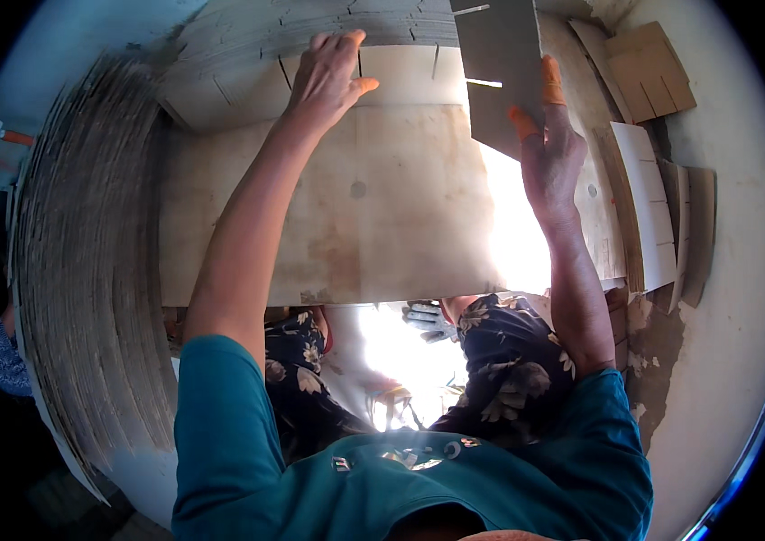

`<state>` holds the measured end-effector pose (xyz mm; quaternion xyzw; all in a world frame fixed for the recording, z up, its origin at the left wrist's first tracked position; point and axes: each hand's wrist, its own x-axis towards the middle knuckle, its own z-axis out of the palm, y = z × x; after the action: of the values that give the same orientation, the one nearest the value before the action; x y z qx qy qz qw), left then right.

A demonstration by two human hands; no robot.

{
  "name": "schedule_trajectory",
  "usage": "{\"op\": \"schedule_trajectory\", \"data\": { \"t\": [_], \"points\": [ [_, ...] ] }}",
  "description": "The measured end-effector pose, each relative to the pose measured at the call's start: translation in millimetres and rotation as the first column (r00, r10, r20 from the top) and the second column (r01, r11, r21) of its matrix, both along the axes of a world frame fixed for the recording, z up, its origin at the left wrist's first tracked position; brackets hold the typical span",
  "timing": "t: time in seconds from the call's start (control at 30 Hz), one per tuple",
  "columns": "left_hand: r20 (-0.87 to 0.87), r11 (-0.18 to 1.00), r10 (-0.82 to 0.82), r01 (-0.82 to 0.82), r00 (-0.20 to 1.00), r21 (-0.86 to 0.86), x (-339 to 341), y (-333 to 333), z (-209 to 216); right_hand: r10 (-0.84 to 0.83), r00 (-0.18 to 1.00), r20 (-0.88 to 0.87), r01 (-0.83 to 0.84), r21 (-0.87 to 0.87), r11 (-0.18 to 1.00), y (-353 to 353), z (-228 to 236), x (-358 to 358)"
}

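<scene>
My right hand [551,149] grips a grey slotted cardboard piece [504,77] by its lower right edge, holding it up over the table. Two pale slots cut into its left edge. Orange covers sit on fingertips of both hands. My left hand [328,77] is open, thumb and fingers apart, in front of a row of slotted cardboard pieces [410,72] along the far side of the table. Whether its fingertips touch that cardboard I cannot tell.
A wooden tabletop [355,216] lies before me, sunlit on the right. A tall stack of cardboard sheets [89,270] stands at the left. More slotted cardboard [649,203] leans by the right wall, with brown pieces [651,72] behind. A grey glove [429,320] shows below the table edge.
</scene>
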<state>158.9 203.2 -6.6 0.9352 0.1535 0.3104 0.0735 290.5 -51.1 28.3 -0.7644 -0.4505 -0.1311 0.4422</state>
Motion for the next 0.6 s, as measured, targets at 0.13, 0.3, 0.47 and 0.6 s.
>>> {"op": "schedule_trajectory", "data": {
  "t": [0.13, 0.3, 0.47, 0.6],
  "points": [
    [-0.071, 0.994, 0.045, -0.037, 0.996, 0.107, 38.5, 8.8, -17.0, -0.057, 0.998, -0.021, 0.057, 0.002, 0.998, -1.0, -10.2, 2.0],
    [-0.081, 0.967, 0.114, -0.092, 0.99, 0.239, 61.2, 28.9, -35.9, -0.001, 1.0, -0.005, 0.001, 0.061, 0.998, -2.5, -15.3, 4.6],
    [-0.005, 0.946, 0.025, -0.022, 1.0, 0.323, 62.8, 46.7, -43.3, 0.057, 0.998, 0.007, -0.058, 0.168, 0.984, -1.1, -21.9, 6.9],
    [0.07, 0.97, -0.098, 0.08, 0.993, 0.228, 47.0, 22.4, -25.7, 0.047, 0.998, 0.029, -0.051, 0.179, 0.982, -3.2, -26.4, 9.5]
  ]
}}
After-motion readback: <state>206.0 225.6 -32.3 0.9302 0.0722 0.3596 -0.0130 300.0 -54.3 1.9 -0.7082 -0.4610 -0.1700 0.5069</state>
